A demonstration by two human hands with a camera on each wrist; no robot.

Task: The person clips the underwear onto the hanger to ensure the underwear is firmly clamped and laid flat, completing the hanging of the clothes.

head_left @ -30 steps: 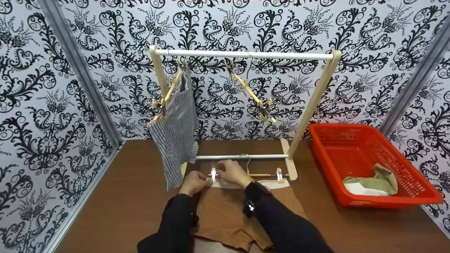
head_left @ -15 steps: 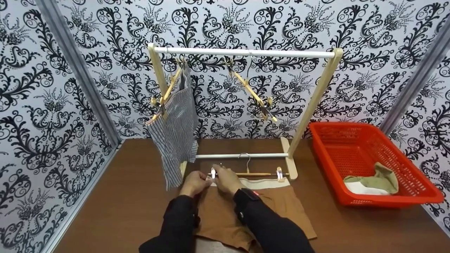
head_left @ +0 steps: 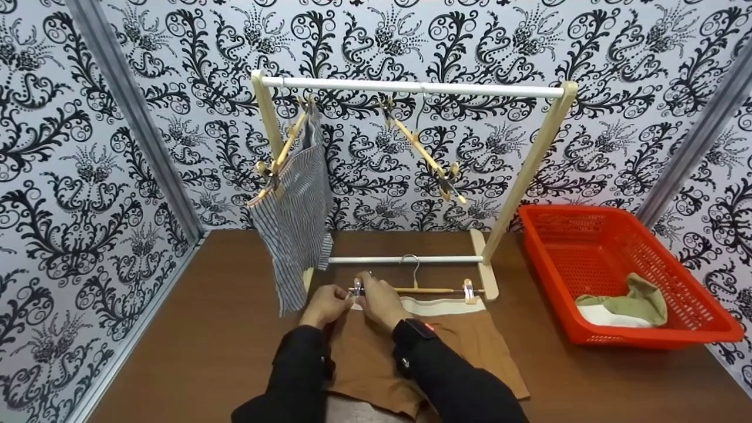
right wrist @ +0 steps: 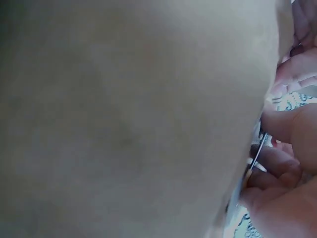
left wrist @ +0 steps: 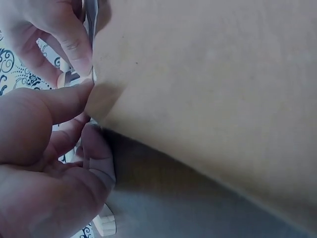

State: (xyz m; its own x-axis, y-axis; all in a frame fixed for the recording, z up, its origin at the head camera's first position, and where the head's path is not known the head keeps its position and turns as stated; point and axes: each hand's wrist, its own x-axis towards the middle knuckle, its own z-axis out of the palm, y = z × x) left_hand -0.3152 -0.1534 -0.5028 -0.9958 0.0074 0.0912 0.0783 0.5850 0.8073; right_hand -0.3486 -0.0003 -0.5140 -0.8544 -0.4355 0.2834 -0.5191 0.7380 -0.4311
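Brown shorts with a cream waistband lie flat on the table. A wooden clip hanger lies along the waistband, its metal hook pointing away. Its right clip grips the band. At the left end of the band, my left hand pinches the corner of the shorts between thumb and fingers. My right hand pinches the shiny left clip right at the waistband, close beside the left fingertips. In the right wrist view, the fabric hides part of the right fingers.
Behind the hands stands a clothes rack with a white top rail. Striped shorts hang from it at left, beside a bare clip hanger. A red basket at right holds a green and white garment.
My right hand has shifted slightly down and left, its fingers and thumb closing around the left clip. The left hand has stayed at the waistband corner.
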